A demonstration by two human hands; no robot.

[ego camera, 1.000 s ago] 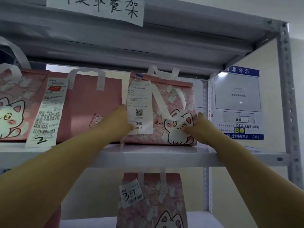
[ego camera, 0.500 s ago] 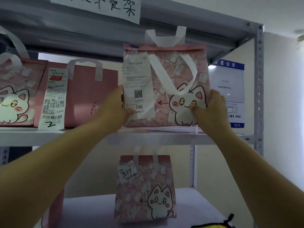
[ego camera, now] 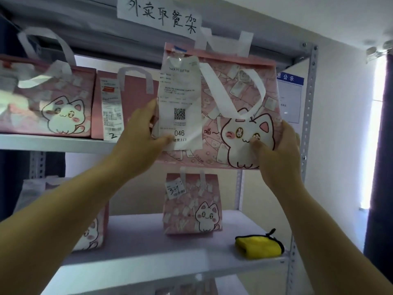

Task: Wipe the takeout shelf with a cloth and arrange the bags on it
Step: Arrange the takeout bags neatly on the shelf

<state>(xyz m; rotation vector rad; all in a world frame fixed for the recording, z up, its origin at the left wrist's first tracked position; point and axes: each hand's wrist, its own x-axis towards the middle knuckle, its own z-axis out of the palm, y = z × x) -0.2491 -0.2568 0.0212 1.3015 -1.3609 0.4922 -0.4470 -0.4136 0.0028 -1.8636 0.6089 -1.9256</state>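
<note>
Both hands were clamped on a pink cat-print bag [ego camera: 236, 99], the left hand [ego camera: 140, 133] gripping its 9 o'clock edge over the receipt [ego camera: 180, 103] marked 046, the right hand [ego camera: 278, 150] pinching its 4 o'clock corner. The bag was held up in front of the upper shelf [ego camera: 53, 143], clear of the board. At 9 o'clock two more pink bags [ego camera: 53, 103] stood on that shelf. At 6 o'clock a smaller bag [ego camera: 191, 205] sat on the lower shelf [ego camera: 148, 252], with a folded yellow cloth [ego camera: 259, 245] at 5 o'clock.
</note>
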